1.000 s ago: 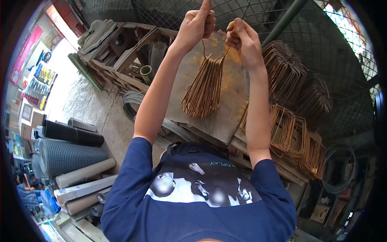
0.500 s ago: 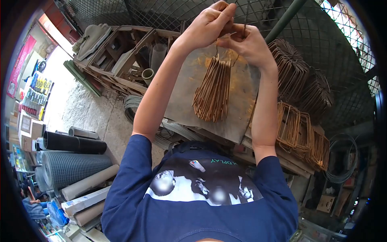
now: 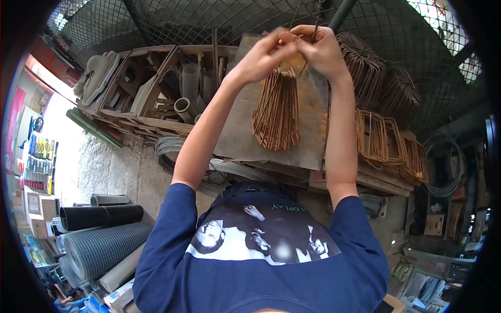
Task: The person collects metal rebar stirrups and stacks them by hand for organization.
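Note:
My left hand (image 3: 266,56) and my right hand (image 3: 324,55) meet high in front of me, fingers closed together around a thin dark wire (image 3: 304,69). The left hand's fingertips are slightly blurred. Just below hangs a bundle of rusty bent steel rods (image 3: 276,112), like rebar stirrups, gathered at the top and fanned at the bottom. The wire runs from its top up to my fingers. Where exactly the wire passes between the fingers is hidden.
A worn metal sheet (image 3: 313,143) stands behind the bundle. More rusty stirrups (image 3: 378,138) hang or lie at right. Wooden compartments (image 3: 141,112) with tubes are at left, wire mesh (image 3: 219,18) behind. Coiled wire (image 3: 166,151) and mesh rolls (image 3: 107,248) sit lower left.
My left hand has come down from above the right hand to beside it, fingers still closed. The bundle has turned a little and looks wider. The whole view has shifted slightly.

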The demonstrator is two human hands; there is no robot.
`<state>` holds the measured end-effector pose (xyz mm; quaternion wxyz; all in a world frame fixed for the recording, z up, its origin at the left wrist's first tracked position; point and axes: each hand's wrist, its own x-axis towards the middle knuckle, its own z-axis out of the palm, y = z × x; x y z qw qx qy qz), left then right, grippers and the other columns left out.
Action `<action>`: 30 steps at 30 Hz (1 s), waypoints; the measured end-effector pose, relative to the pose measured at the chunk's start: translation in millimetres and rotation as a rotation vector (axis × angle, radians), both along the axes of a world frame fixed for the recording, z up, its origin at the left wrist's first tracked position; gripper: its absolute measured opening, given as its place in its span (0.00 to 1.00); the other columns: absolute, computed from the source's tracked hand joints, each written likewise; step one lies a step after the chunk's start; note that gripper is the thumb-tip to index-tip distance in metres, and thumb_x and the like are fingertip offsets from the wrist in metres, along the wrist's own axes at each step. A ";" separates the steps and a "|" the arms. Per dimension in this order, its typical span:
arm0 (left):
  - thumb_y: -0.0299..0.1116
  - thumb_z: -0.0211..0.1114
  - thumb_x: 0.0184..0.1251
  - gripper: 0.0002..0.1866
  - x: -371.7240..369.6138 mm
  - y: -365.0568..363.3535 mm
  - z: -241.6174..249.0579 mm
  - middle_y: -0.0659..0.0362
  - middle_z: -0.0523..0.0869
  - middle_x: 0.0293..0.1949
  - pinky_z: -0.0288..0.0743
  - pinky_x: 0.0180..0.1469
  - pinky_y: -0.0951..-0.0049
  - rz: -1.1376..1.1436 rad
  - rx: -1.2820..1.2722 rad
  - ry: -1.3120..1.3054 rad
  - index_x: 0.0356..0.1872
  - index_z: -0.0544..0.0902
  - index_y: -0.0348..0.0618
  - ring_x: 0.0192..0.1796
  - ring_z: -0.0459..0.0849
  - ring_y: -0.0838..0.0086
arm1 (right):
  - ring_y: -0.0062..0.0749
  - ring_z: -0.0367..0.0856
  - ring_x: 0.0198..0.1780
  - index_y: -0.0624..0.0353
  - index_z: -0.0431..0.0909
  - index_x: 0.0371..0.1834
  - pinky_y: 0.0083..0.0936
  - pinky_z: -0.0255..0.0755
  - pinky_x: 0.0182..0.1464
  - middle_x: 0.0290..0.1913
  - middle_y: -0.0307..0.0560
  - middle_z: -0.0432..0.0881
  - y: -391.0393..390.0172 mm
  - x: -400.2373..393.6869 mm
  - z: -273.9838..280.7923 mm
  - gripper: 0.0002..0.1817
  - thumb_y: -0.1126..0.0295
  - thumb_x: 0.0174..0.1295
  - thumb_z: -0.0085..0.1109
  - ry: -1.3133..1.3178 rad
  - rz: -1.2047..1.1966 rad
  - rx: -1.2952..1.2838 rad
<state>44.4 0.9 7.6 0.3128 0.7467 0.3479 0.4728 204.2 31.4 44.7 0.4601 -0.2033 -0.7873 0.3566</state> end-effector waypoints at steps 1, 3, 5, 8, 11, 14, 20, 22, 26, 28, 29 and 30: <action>0.42 0.47 0.73 0.20 3.5 -0.9 -6.5 0.56 0.81 0.46 0.68 0.58 0.71 -0.059 0.054 0.053 0.50 0.75 0.34 0.52 0.77 0.73 | 0.15 0.77 0.29 0.65 0.84 0.35 0.16 0.72 0.33 0.27 0.39 0.83 -3.0 0.8 1.2 0.08 0.71 0.60 0.61 -0.003 -0.009 -0.001; 0.41 0.48 0.73 0.19 12.0 1.7 -20.1 0.56 0.82 0.44 0.68 0.57 0.71 -0.119 0.119 0.105 0.48 0.76 0.33 0.50 0.78 0.74 | 0.17 0.80 0.32 0.69 0.81 0.37 0.14 0.75 0.35 0.30 0.42 0.84 -6.5 1.1 5.5 0.08 0.73 0.60 0.60 -0.068 -0.040 -0.053; 0.47 0.48 0.73 0.23 21.1 2.6 -29.3 0.55 0.85 0.33 0.73 0.49 0.71 -0.106 0.055 0.029 0.39 0.79 0.33 0.41 0.82 0.72 | 0.15 0.78 0.29 0.68 0.82 0.36 0.12 0.72 0.31 0.28 0.41 0.83 -8.0 1.1 6.0 0.08 0.73 0.60 0.60 -0.054 -0.042 -0.027; 0.50 0.39 0.76 0.28 24.4 6.8 -33.3 0.55 0.85 0.32 0.73 0.49 0.71 -0.219 0.006 -0.184 0.38 0.79 0.33 0.41 0.83 0.71 | 0.12 0.75 0.24 0.67 0.82 0.35 0.11 0.67 0.24 0.25 0.39 0.82 -4.8 2.3 3.3 0.07 0.73 0.61 0.60 -0.009 -0.013 -0.027; 0.53 0.31 0.76 0.33 32.5 8.0 -39.7 0.57 0.84 0.30 0.73 0.44 0.73 -0.175 -0.054 -0.279 0.35 0.79 0.33 0.37 0.82 0.73 | 0.12 0.75 0.22 0.65 0.83 0.34 0.12 0.67 0.22 0.24 0.38 0.82 -6.9 2.1 5.1 0.07 0.71 0.60 0.61 -0.009 0.007 -0.089; 0.53 0.30 0.76 0.33 39.1 8.8 -39.5 0.59 0.82 0.29 0.71 0.40 0.74 -0.139 -0.104 -0.410 0.33 0.78 0.35 0.32 0.78 0.75 | 0.13 0.76 0.23 0.63 0.84 0.33 0.13 0.68 0.24 0.23 0.38 0.83 -10.0 1.9 9.4 0.08 0.69 0.58 0.63 -0.047 -0.010 -0.140; 0.54 0.32 0.75 0.30 46.3 8.4 -38.8 0.68 0.66 0.21 0.58 0.27 0.80 -0.013 -0.059 -0.554 0.22 0.69 0.43 0.22 0.62 0.82 | 0.12 0.74 0.20 0.62 0.83 0.32 0.11 0.64 0.20 0.22 0.36 0.81 2.4 -5.1 -4.1 0.13 0.61 0.57 0.65 0.082 0.050 -0.090; 0.55 0.33 0.75 0.29 44.3 3.3 -28.5 0.70 0.60 0.19 0.54 0.24 0.81 -0.066 -0.145 -0.582 0.19 0.65 0.45 0.21 0.57 0.84 | 0.11 0.72 0.18 0.62 0.82 0.30 0.09 0.61 0.18 0.20 0.34 0.79 3.6 -3.2 -4.0 0.17 0.56 0.57 0.65 0.118 0.048 -0.004; 0.58 0.35 0.73 0.29 43.8 0.4 -16.5 0.72 0.53 0.13 0.44 0.18 0.81 -0.122 -0.238 -0.655 0.14 0.55 0.51 0.15 0.49 0.85 | 0.09 0.52 0.15 0.61 0.73 0.31 0.14 0.44 0.18 0.14 0.27 0.57 -9.5 5.3 5.3 0.20 0.52 0.65 0.54 0.134 0.072 -0.180; 0.60 0.33 0.72 0.30 39.2 -2.1 -14.7 0.72 0.52 0.12 0.41 0.15 0.80 -0.162 -0.286 -0.675 0.14 0.53 0.53 0.13 0.48 0.86 | 0.09 0.48 0.15 0.59 0.70 0.30 0.15 0.41 0.19 0.14 0.26 0.53 -8.8 7.8 4.2 0.21 0.50 0.66 0.52 0.167 0.084 -0.192; 0.62 0.32 0.72 0.30 37.6 -2.6 -14.2 0.72 0.52 0.11 0.39 0.14 0.79 -0.194 -0.294 -0.694 0.13 0.52 0.53 0.12 0.48 0.86 | 0.09 0.49 0.15 0.59 0.71 0.29 0.15 0.42 0.18 0.14 0.26 0.53 -6.7 11.7 3.8 0.21 0.50 0.66 0.51 0.169 0.093 -0.207; 0.62 0.32 0.72 0.30 36.7 -3.4 -15.4 0.72 0.52 0.11 0.39 0.14 0.79 -0.194 -0.296 -0.694 0.13 0.52 0.53 0.12 0.48 0.86 | 0.09 0.49 0.15 0.59 0.71 0.29 0.15 0.42 0.18 0.14 0.25 0.52 -5.4 16.1 3.0 0.21 0.51 0.67 0.51 0.169 0.102 -0.223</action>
